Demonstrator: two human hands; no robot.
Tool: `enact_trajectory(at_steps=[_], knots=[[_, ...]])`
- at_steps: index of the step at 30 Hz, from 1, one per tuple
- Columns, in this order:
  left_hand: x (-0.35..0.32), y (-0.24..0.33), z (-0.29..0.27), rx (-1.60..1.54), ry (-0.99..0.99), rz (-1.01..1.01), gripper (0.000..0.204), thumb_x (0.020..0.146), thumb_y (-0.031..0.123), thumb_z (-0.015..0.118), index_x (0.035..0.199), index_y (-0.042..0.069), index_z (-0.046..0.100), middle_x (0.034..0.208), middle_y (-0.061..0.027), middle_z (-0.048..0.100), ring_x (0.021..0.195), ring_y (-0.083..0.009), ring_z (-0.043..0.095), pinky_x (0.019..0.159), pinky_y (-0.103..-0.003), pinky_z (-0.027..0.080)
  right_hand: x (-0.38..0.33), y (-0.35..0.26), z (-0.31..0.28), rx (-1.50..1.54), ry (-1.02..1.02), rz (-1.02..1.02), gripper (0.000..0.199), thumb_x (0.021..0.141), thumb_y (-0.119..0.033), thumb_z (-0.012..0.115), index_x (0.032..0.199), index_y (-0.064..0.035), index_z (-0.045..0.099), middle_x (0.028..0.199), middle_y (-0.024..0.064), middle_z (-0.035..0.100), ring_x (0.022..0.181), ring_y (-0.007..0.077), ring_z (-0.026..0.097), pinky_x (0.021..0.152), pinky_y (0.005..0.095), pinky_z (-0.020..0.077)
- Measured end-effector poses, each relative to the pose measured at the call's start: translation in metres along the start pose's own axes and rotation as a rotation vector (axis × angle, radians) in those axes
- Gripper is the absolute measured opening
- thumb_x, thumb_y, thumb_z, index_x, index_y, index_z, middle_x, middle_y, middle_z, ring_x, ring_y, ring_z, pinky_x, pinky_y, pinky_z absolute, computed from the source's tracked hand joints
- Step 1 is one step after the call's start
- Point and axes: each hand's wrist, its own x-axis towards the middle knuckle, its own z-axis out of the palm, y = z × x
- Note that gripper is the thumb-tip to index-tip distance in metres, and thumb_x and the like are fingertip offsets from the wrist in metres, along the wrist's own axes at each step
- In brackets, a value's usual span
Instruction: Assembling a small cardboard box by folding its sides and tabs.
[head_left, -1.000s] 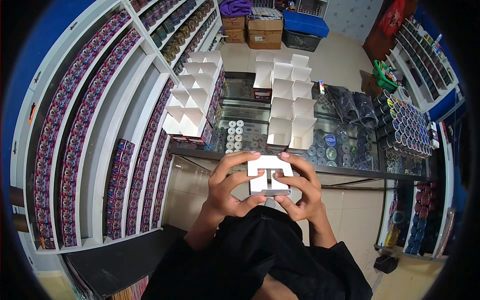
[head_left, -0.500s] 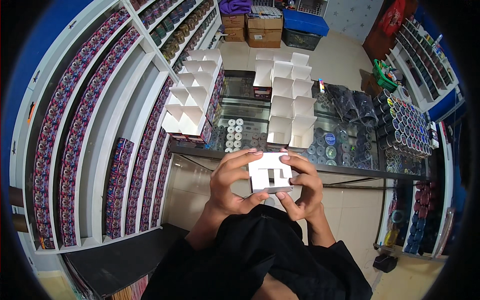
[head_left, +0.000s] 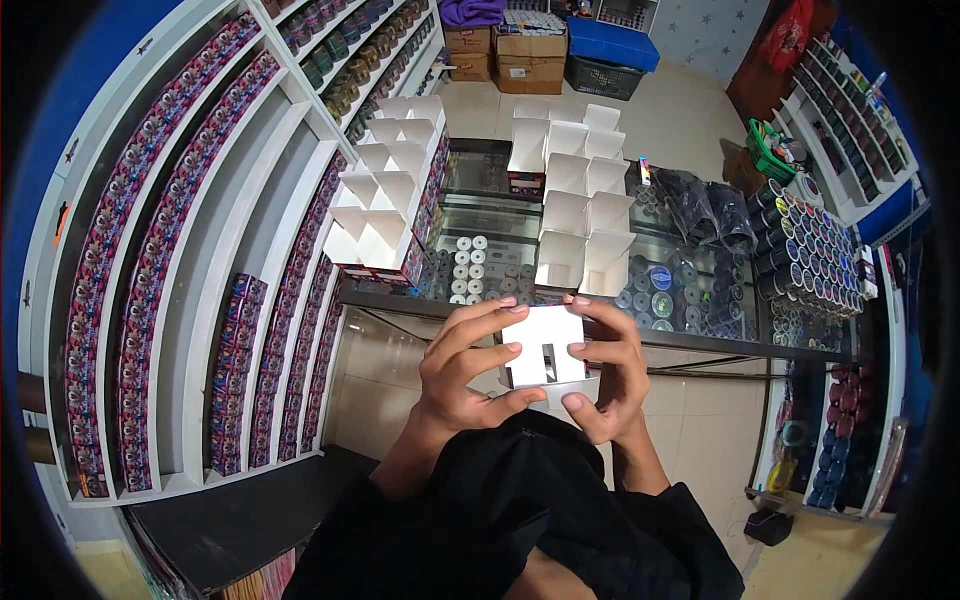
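Between both hands, in front of the counter's near edge, I hold a small white cardboard box (head_left: 531,335) with its flapped end facing me. The flaps lie folded inward, leaving a narrow dark slot between them, and a pale flap hangs out at the lower edge. My left hand (head_left: 468,362) grips the left side, fingertips on the top and face, thumb below. My right hand (head_left: 611,365) grips the right side in the same way, its thumb at the lower flap. Beyond them, on the glass counter, stand open white boxes (head_left: 585,215) in rows.
More open boxes (head_left: 380,195) stand on the counter's left part. The glass counter (head_left: 480,215) holds spools. Stacked spools (head_left: 810,250) and black plastic bags (head_left: 700,205) lie at right. White shelves (head_left: 190,300) with patterned boxes rise at left. Cardboard cartons (head_left: 530,65) stand behind.
The box's end flaps have been folded further in, narrowing the opening to a slot. My fingers have shifted inward over the face, and a lower flap now sticks out.
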Motion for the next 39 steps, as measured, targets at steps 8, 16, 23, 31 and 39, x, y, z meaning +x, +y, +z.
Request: enact_trajectory(at_steps=[8, 16, 23, 31, 39], knots=[[-0.002, 0.003, 0.003, 0.026, -0.011, 0.0, 0.049, 0.072, 0.032, 0.09, 0.104, 0.009, 0.061, 0.119, -0.016, 0.068, 0.113, -0.0373, 0.064, 0.092, -0.045, 0.055, -0.004, -0.006, 0.014, 0.174, 0.124, 0.245, 0.022, 0.092, -0.017, 0.064, 0.1, 0.0015, 0.055, 0.143, 0.027, 0.042, 0.134, 0.0396, 0.047, 0.111, 0.0507, 0.0393], [-0.004, 0.004, 0.005, 0.017, -0.015, -0.019, 0.052, 0.067, 0.028, 0.094, 0.102, 0.008, 0.062, 0.123, -0.0146, 0.066, 0.118, -0.0356, 0.061, 0.098, -0.046, 0.053, -0.002, -0.007, 0.014, 0.398, 0.174, 0.377, 0.015, 0.092, -0.014, 0.06, 0.097, -0.0003, 0.056, 0.144, 0.0251, 0.043, 0.136, 0.0366, 0.046, 0.114, 0.0486, 0.0328], [-0.006, 0.001, 0.004, 0.034, -0.053, 0.017, 0.056, 0.065, 0.03, 0.095, 0.108, 0.008, 0.065, 0.127, -0.0152, 0.064, 0.118, -0.035, 0.061, 0.099, -0.046, 0.053, -0.006, -0.001, 0.016, 0.358, 0.233, 0.417, 0.011, 0.097, -0.012, 0.056, 0.093, -0.0013, 0.056, 0.141, 0.0245, 0.048, 0.135, 0.0343, 0.047, 0.113, 0.0465, 0.0343], [-0.009, 0.0, 0.009, -0.044, -0.005, -0.098, 0.076, 0.063, 0.03, 0.097, 0.122, 0.005, 0.055, 0.13, -0.0239, 0.06, 0.119, -0.036, 0.061, 0.099, -0.045, 0.052, -0.004, -0.003, 0.017, 0.468, 0.267, 0.42, 0.036, 0.095, -0.014, 0.059, 0.125, -0.0041, 0.041, 0.144, 0.0242, 0.044, 0.135, 0.0341, 0.046, 0.114, 0.0465, 0.034], [-0.01, -0.003, 0.004, -0.149, 0.034, -0.194, 0.066, 0.069, 0.028, 0.094, 0.115, 0.002, 0.054, 0.134, -0.0262, 0.052, 0.12, -0.0353, 0.06, 0.1, -0.043, 0.051, -0.009, 0.004, 0.012, 0.311, 0.072, 0.256, 0.057, 0.084, -0.02, 0.075, 0.13, -0.0031, 0.044, 0.147, 0.0255, 0.038, 0.139, 0.0382, 0.041, 0.114, 0.0492, 0.0346]])
